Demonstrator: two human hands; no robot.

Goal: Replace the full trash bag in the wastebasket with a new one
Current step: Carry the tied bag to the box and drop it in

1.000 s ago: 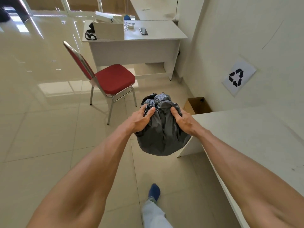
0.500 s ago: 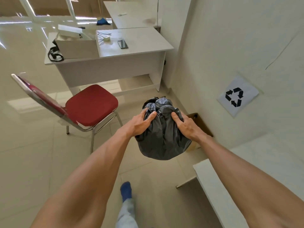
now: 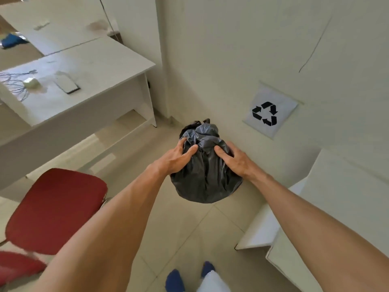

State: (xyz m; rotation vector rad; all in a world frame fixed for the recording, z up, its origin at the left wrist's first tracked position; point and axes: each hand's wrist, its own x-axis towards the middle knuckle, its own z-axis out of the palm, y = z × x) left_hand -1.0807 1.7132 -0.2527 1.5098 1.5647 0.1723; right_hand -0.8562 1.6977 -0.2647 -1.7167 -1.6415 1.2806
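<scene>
A full dark grey trash bag (image 3: 205,175) hangs in the air in front of me, bunched and twisted at its top. My left hand (image 3: 176,158) grips its upper left side and my right hand (image 3: 234,158) grips its upper right side, fingers dug into the plastic. The bag is held close to the wall, below and left of a paper recycling sign (image 3: 271,111). The cardboard box seen earlier by the wall is hidden behind the bag. No wastebasket shows.
A red chair (image 3: 56,209) stands at the lower left. A white desk (image 3: 84,89) with a phone (image 3: 66,82) and cables lies beyond it. A white table (image 3: 328,207) juts in at the right. My feet in blue socks (image 3: 175,280) stand on the tiled floor.
I have walked forward and turned right toward the wall, carrying the bag along. The chair and desk slid left in view, and the bag now covers the cardboard box.
</scene>
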